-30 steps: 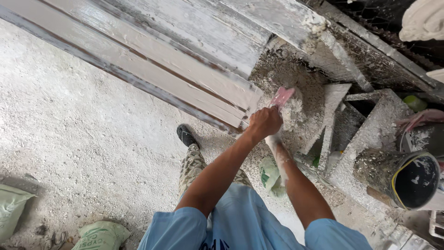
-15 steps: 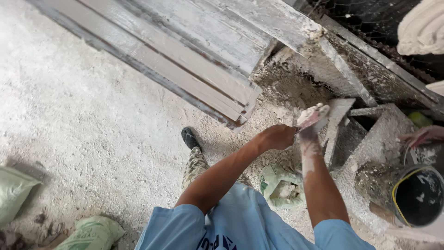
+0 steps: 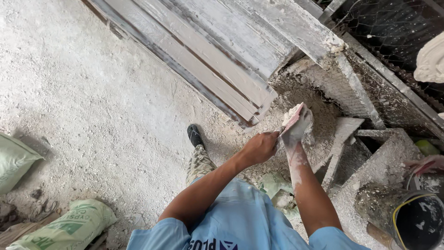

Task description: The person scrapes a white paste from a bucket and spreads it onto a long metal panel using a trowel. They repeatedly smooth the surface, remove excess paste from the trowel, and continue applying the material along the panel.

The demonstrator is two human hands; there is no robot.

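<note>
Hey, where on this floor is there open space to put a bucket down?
The widest bare patch is the dusty concrete floor, bordered by the leaning boards above and the green sacks below. It is crowded to the right: the plaster-caked steps and black bucket sit close by the left hand and right hand.

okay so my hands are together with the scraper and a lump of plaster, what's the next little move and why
Probably draw the scraper in your left hand across your right hand, gathering the plaster onto the blade: the lump sits heaped on that plaster-coated hand, right against the blade.
</note>
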